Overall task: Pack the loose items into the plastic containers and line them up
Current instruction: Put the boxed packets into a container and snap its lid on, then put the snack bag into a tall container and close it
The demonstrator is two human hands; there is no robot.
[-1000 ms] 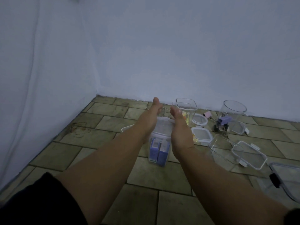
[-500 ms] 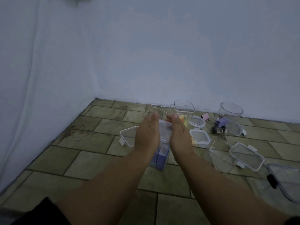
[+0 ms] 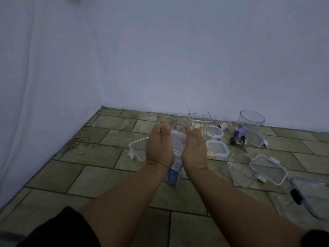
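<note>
Container (image 3: pixel 174 174), clear, blue boxes inside: held above the floor (image 3: pixel 92 177). Long axis tilted, lid (image 3: pixel 178 142) end up and away, base toward the person. Left hand (image 3: pixel 159 146) and right hand (image 3: pixel 194 147) grip its sides, fingertips curled over the lid.

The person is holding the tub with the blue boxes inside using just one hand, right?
Not one hand, both. In the head view the left hand and the right hand each grip a side of the tub with the blue boxes inside, fingers curled over its top.
</note>
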